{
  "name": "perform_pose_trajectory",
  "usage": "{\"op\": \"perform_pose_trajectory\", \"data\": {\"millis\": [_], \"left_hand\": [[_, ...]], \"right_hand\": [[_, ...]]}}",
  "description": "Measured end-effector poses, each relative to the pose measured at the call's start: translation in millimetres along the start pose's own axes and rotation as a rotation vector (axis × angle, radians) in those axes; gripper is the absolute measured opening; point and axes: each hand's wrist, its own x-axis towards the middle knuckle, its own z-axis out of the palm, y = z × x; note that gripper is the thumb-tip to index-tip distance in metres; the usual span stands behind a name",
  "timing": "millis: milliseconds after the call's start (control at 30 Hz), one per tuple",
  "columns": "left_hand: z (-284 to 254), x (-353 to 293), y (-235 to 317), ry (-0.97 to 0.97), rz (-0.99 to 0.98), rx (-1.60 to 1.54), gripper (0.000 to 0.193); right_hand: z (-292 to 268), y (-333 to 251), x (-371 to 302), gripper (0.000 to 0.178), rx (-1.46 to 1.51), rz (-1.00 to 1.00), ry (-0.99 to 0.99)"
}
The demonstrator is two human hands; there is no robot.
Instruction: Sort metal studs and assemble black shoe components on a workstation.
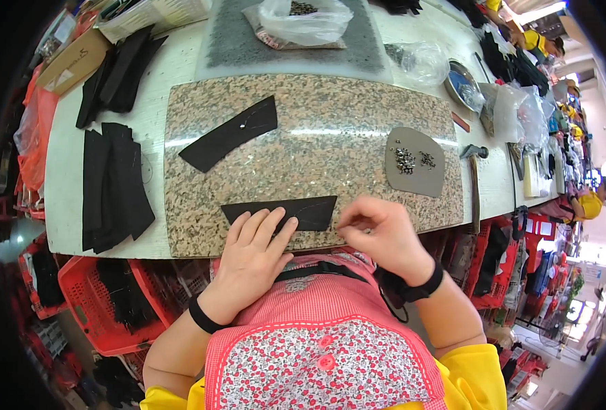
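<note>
A black leather piece (310,210) lies at the near edge of a speckled granite slab (330,150). My left hand (251,256) rests flat on the piece's left part, fingers spread. My right hand (385,232) hovers at the piece's right end with fingertips pinched together; whatever small thing it may hold is too tiny to make out. A second black leather piece (231,133) lies farther up the slab on the left. A grey oval pad (415,162) with small metal rivets sits on the slab's right side.
Stacks of black cut pieces (115,181) lie on the white table to the left. A hammer (476,181) lies right of the slab. Plastic bags (303,20), a metal dish (461,83) and red crates (98,294) surround the bench. Other workers sit far right.
</note>
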Motion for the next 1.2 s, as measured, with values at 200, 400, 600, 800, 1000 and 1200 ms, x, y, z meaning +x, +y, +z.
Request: {"op": "perform_pose_trajectory", "data": {"millis": [200,400,600,800,1000,1200], "left_hand": [[2.9,-9.6,-7.4,0.026,0.029,-0.007,0.055],[9.0,-13.0,-12.3,0.067,0.038,-0.01,0.054],[8.8,-13.4,-14.1,0.07,0.041,-0.023,0.052],[4.5,-10.4,-12.3,0.045,0.038,-0.016,0.051],[0.5,-6.1,-9.9,0.057,0.088,0.036,0.049],[-13.6,-15.2,-12.3,-0.092,0.009,-0.031,0.057]], "right_hand": [[43.1,6.5,27.8,0.009,-0.141,-0.074,0.061],[52.1,15.1,38.9,0.008,-0.365,-0.256,0.1],[52.6,14.5,40.6,0.007,-0.364,-0.218,0.072],[46.8,0.9,50.2,0.015,-0.365,-0.079,-0.014],[38.1,-7.9,67.1,0.022,-0.369,0.113,-0.154],[39.9,1.2,28.3,0.019,-0.284,-0.168,-0.068]]}}
